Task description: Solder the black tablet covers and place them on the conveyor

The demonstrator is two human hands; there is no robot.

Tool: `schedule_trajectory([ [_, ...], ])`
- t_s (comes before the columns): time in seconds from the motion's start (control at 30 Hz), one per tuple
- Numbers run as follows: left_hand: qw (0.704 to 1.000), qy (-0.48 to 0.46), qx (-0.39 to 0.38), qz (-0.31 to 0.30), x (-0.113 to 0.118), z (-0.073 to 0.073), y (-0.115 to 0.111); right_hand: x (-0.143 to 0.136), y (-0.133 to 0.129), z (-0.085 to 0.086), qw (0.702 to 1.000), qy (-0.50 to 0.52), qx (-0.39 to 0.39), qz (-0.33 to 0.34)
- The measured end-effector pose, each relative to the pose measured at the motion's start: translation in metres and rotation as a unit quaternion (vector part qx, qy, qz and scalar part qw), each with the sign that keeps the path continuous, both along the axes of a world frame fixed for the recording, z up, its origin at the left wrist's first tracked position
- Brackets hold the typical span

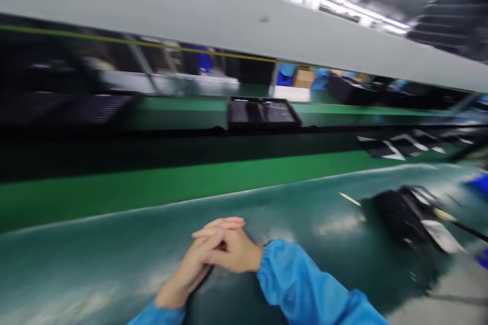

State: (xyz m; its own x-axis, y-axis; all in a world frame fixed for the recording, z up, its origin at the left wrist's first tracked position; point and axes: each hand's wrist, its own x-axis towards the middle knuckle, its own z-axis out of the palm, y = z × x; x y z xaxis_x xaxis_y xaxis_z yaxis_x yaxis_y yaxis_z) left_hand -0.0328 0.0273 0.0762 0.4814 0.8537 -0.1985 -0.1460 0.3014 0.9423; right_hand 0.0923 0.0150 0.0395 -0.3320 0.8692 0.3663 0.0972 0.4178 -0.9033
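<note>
My left hand (192,264) and my right hand (238,251) are clasped together over the dark green tabletop (125,259), near its front. The fingers of both hands are closed and pressed against each other, and no object shows in them. Part of the fingers is hidden where the hands overlap. Both wrists come out of blue sleeves with gathered cuffs. Well to the right of my right hand lies a dark, blurred bundle (400,218) with a pale piece at its side.
A thin pale stick (349,199) lies right of my hands. Beyond the table edge runs a green strip (229,180) beside a dark belt (171,150). A black tray (263,114) stands behind it. Flat dark pieces (407,147) lie at right. A grey beam (213,15) crosses overhead.
</note>
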Motion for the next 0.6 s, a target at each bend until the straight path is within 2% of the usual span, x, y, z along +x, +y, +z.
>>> schedule_trajectory([
  [0.1, 0.998, -0.058, 0.034, -0.005, 0.0, -0.001, -0.008, -0.002, -0.012, -0.001, 0.999, 0.005, -0.048, -0.012],
  [0.2, 0.995, -0.097, 0.011, -0.012, -0.002, -0.008, -0.011, 0.0, -0.018, -0.01, 0.997, -0.01, -0.063, -0.037],
  [0.33, 0.989, -0.141, -0.022, -0.034, 0.0, -0.032, -0.012, 0.005, -0.019, -0.034, 0.997, -0.04, -0.043, -0.052],
  [0.43, 0.986, -0.152, 0.0, -0.069, 0.004, -0.051, -0.01, 0.011, -0.017, -0.051, 0.997, -0.045, -0.017, -0.058],
  [0.6, 0.982, -0.13, 0.03, -0.131, 0.009, -0.07, -0.001, 0.022, -0.008, -0.059, 0.996, -0.074, -0.024, -0.038],
])
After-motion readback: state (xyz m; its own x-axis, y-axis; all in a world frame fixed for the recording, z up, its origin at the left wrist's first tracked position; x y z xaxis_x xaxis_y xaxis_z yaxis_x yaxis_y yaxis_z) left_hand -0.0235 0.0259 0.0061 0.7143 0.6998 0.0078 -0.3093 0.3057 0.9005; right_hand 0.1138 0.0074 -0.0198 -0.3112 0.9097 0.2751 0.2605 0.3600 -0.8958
